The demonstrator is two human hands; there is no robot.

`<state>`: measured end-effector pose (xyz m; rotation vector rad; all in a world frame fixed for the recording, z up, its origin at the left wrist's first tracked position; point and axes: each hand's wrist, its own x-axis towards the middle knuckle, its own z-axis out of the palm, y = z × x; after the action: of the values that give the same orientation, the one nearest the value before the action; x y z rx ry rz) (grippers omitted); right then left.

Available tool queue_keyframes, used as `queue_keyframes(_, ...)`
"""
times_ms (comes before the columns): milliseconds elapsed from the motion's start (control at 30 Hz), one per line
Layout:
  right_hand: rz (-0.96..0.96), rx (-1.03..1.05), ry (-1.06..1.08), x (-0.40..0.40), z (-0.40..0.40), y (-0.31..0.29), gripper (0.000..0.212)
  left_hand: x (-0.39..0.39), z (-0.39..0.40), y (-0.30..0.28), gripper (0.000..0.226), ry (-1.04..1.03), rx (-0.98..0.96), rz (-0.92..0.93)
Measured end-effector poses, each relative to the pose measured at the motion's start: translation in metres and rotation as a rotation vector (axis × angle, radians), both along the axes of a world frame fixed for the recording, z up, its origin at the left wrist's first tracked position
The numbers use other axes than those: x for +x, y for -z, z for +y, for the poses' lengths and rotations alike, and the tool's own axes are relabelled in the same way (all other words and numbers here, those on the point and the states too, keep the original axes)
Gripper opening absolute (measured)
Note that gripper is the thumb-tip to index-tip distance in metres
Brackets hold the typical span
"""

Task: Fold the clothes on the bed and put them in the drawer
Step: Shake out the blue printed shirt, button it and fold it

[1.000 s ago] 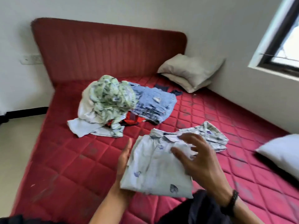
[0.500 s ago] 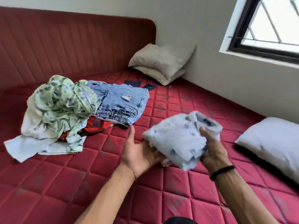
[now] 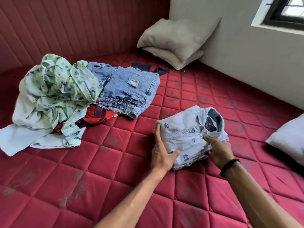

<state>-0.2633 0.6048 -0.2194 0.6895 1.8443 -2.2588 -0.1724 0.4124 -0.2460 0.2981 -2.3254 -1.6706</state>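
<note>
Hands at folded shirt edges, open mattress around.

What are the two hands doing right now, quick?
Left hand: closed on the folded light blue shirt, at its left side.
Right hand: closed on the same shirt's right side.

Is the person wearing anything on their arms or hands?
Both forearms are bare, with no sleeves showing and no gloves. The right hand has a black band round its wrist. The left hand and its wrist carry nothing.
</note>
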Motion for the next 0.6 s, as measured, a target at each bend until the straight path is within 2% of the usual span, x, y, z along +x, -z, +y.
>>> queue_keyframes(67,0.004,0.055,-0.002,-0.004,0.0,-0.006,0.034,0.002,0.002,-0.001,0.122,-0.021,-0.105,0.04)
queue_keyframes(100,0.004,0.076,-0.006,-0.004,-0.004,-0.015,0.045,0.005,0.0,-0.007,0.117,-0.008,-0.167,0.017)
queue_keyframes(133,0.006,0.124,0.008,-0.002,-0.005,-0.021,0.066,0.006,-0.001,-0.005,0.111,0.03,-0.242,-0.041)
queue_keyframes(167,0.016,0.257,0.056,0.002,-0.011,-0.028,0.089,0.007,-0.008,-0.009,0.103,0.085,-0.321,-0.149)
queue_keyframes(200,0.048,0.488,0.107,0.007,-0.014,-0.034,0.103,0.008,-0.016,-0.012,0.099,0.133,-0.372,-0.292)
queue_keyframes(233,0.157,0.756,0.123,0.017,-0.019,-0.038,0.106,0.009,-0.023,-0.016,0.1,0.157,-0.384,-0.418)
queue_keyframes(267,0.386,1.051,0.098,0.03,-0.031,-0.043,0.097,0.01,-0.035,-0.021,0.101,0.153,-0.377,-0.501)
queue_keyframes(333,0.854,1.434,-0.191,0.05,-0.05,-0.041,0.081,0.014,-0.058,-0.029,0.099,0.142,-0.339,-0.578)
queue_keyframes(367,0.942,1.502,-0.399,0.054,-0.056,-0.029,0.074,0.016,-0.072,-0.029,0.097,0.131,-0.348,-0.609)
queue_keyframes(400,0.878,1.533,-0.582,0.056,-0.065,-0.015,0.068,0.023,-0.093,-0.03,0.092,0.094,-0.344,-0.624)
queue_keyframes(467,0.634,1.623,-0.805,0.055,-0.062,0.01,0.079,0.037,-0.124,-0.024,0.08,0.029,-0.353,-0.636)
queue_keyframes(533,0.572,1.69,-0.788,0.058,-0.073,0.022,0.09,0.062,-0.166,-0.021,0.064,-0.072,-0.444,-0.653)
queue_keyframes(600,0.54,1.72,-0.721,0.062,-0.1,0.009,0.081,0.085,-0.205,-0.02,0.05,-0.157,-0.528,-0.643)
